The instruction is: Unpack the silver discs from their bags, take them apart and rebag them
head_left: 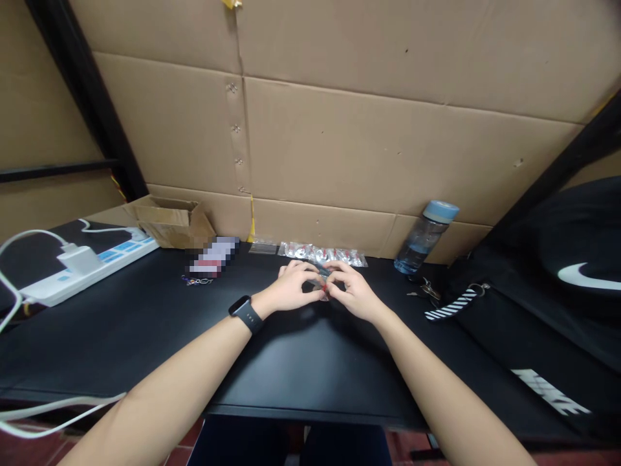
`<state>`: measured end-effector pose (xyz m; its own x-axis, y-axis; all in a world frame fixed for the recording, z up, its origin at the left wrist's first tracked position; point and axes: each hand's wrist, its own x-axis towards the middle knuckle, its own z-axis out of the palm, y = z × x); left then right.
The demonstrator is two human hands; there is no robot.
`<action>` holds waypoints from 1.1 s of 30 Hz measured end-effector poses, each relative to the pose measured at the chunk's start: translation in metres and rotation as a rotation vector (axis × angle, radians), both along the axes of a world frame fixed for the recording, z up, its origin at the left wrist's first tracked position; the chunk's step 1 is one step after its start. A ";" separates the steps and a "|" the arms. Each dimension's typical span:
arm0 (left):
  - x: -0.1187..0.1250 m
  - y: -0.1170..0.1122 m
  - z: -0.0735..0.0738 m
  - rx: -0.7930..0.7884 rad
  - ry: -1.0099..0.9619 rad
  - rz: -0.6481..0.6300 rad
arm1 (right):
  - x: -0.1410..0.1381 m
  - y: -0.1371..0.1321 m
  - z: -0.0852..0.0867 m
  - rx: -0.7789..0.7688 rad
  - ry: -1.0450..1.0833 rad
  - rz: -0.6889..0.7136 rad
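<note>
My left hand point(291, 288) and my right hand point(353, 290) meet over the middle of the black table point(301, 362), fingers curled in a pinch. Between the fingertips they hold a small dark part with a red bit point(323, 277); it is too small to name. A black watch point(246, 313) sits on my left wrist. Just beyond the hands, a row of clear little bags with red and white pieces point(324, 253) lies along the cardboard wall point(369, 142).
A clear water bottle with a blue cap point(425, 237) stands back right, keys point(427, 289) beside it. A black bag with a striped strap point(543, 304) fills the right. A white power strip with charger point(82, 265) and an open cardboard box point(169, 220) lie left.
</note>
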<state>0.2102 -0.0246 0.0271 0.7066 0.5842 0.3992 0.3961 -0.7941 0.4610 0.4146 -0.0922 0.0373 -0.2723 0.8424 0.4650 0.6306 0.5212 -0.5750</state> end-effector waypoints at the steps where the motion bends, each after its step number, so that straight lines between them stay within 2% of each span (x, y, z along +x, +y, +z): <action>1: -0.002 0.006 0.000 -0.003 -0.011 0.011 | 0.001 -0.001 0.001 -0.005 -0.019 0.017; 5: -0.025 0.040 0.003 -0.016 -0.113 0.191 | 0.004 -0.007 0.008 -0.036 -0.129 0.123; 7: -0.041 0.057 0.003 0.018 -0.062 0.276 | 0.003 -0.011 0.011 -0.071 -0.186 0.182; 8: -0.048 0.063 0.002 0.035 0.000 0.288 | 0.003 -0.012 0.012 -0.089 -0.212 0.205; 11: -0.062 0.072 -0.003 0.016 0.152 0.212 | -0.003 -0.016 0.013 -0.119 -0.283 0.248; 16: -0.061 0.074 -0.011 -0.030 0.200 0.112 | 0.004 -0.013 0.013 -0.061 -0.240 0.227; 19: -0.060 0.077 -0.014 -0.039 0.209 0.089 | 0.032 -0.004 0.010 -0.064 -0.225 0.098; 23: -0.059 0.079 -0.013 0.000 0.200 0.093 | 0.074 0.007 0.000 -0.189 -0.297 -0.121; 26: -0.057 0.074 -0.008 0.010 0.137 0.116 | 0.086 0.011 -0.007 -0.252 -0.260 -0.120; 33: -0.042 0.056 0.002 0.021 -0.006 0.068 | 0.085 0.017 -0.012 -0.238 -0.245 -0.100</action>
